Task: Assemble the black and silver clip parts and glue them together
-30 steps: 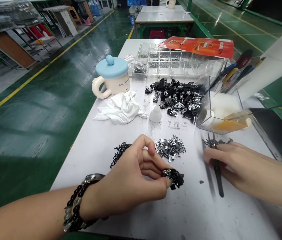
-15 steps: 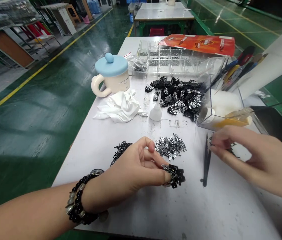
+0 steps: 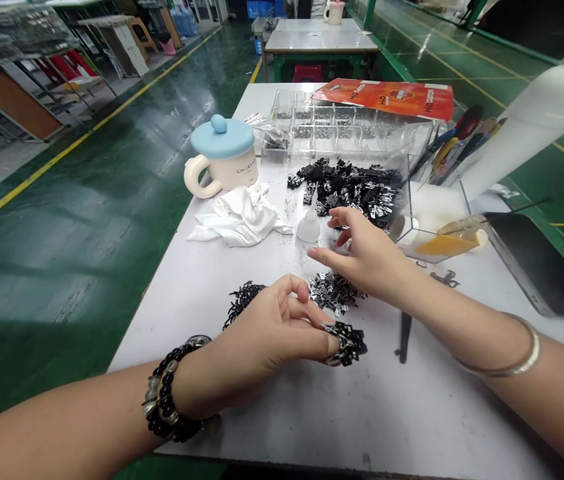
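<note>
My left hand (image 3: 282, 333) pinches a small bunch of black-and-silver metal parts (image 3: 348, 342) between thumb and fingers, held over the front of the white table (image 3: 282, 420). Fingers apart and holding nothing, my right hand (image 3: 362, 250) hovers beside a small white squeeze bottle (image 3: 309, 225) with a pointed nozzle. Behind that hand spreads a heap of larger black parts (image 3: 352, 187). Below it lies a pile of small silver pieces (image 3: 335, 292), partly covered by the hand. Black tweezers (image 3: 405, 337) rest under my right forearm, their upper end hidden.
A pile of thin black pieces (image 3: 242, 300) lies beyond my left wrist. Farther back stand a lidded mug (image 3: 232, 163), a crumpled white cloth (image 3: 242, 217) and a clear compartment box (image 3: 325, 137). At right are a clear tool holder (image 3: 432, 220) and a dark tablet-like slab (image 3: 542, 267).
My right hand has moved left from beside the tweezers to near the squeeze bottle, and its fingers have spread. My left hand keeps its parts almost in place. The view has shifted slightly.
</note>
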The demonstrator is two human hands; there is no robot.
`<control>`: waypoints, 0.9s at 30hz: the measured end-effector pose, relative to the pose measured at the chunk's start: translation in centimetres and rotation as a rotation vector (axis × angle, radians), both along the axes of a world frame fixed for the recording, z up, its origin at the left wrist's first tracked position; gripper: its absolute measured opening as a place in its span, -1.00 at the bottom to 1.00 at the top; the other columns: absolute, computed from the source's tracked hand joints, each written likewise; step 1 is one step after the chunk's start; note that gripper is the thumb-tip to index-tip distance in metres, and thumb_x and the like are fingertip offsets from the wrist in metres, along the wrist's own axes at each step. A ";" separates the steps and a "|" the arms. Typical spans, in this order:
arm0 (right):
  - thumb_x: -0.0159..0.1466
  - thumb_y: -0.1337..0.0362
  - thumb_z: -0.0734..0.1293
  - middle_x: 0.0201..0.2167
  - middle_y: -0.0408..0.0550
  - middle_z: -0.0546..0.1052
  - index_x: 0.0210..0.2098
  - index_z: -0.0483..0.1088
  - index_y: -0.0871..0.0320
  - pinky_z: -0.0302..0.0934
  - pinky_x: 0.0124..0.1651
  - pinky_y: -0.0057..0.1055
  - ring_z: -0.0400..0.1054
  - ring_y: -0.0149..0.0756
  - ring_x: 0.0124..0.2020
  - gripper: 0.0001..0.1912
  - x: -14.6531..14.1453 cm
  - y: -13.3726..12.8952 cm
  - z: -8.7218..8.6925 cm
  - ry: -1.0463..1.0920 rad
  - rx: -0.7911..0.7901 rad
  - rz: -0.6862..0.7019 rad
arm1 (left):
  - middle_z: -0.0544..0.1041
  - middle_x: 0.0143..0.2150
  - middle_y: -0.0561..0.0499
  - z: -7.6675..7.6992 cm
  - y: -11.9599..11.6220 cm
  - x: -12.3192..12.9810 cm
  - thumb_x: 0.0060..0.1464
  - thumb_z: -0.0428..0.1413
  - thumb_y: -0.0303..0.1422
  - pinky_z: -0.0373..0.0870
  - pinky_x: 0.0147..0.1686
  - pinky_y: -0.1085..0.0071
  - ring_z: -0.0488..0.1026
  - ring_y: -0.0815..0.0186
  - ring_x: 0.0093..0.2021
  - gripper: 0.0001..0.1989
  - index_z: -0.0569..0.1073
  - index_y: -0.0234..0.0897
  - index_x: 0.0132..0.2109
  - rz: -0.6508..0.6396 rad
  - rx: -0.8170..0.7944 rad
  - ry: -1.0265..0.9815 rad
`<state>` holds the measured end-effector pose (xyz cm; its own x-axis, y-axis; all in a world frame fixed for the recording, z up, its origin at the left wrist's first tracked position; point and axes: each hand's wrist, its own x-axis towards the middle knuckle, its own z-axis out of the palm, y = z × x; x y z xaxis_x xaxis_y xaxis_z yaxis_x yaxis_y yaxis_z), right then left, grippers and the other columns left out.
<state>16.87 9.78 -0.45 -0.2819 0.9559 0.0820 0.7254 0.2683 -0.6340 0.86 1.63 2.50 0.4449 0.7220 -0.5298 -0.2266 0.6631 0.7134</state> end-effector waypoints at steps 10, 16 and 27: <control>0.16 0.20 0.34 -0.26 0.05 0.37 -0.19 0.22 0.21 0.22 -0.34 -0.30 0.30 -0.22 -0.32 -0.69 2.4 -0.4 1.6 -0.189 0.209 0.043 | 0.43 -0.29 0.12 0.3 -0.1 -0.4 -0.09 0.22 -0.53 0.33 -0.36 0.54 0.41 0.52 -0.40 -0.56 0.05 -0.22 -0.29 -0.031 0.133 0.122; 0.29 0.46 0.10 -0.25 0.07 0.37 -0.10 0.33 0.23 0.22 -0.31 -0.29 0.28 -0.21 -0.26 -0.74 9.4 -4.5 1.8 -0.524 0.469 0.545 | 0.40 -0.36 0.17 0.4 0.2 -0.7 -0.12 0.20 -0.57 0.30 -0.35 0.50 0.41 0.50 -0.43 -0.60 0.09 -0.25 -0.29 0.014 0.058 0.003; 0.24 0.55 0.14 -0.27 0.06 0.45 -0.06 0.35 0.20 0.12 -0.27 -0.20 0.28 -0.17 -0.31 -0.66 12.9 -5.9 0.4 -0.563 0.705 0.677 | 0.40 -0.43 0.19 0.4 0.0 -0.4 -0.14 0.19 -0.62 0.30 -0.37 0.52 0.41 0.52 -0.48 -0.61 0.12 -0.27 -0.29 -0.003 -0.022 -0.032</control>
<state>29.77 3.87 -0.05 -0.8920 0.3824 0.2410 0.4292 0.8838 0.1861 0.42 1.60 2.90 0.4637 0.7093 -0.5310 -0.2469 0.6790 0.6914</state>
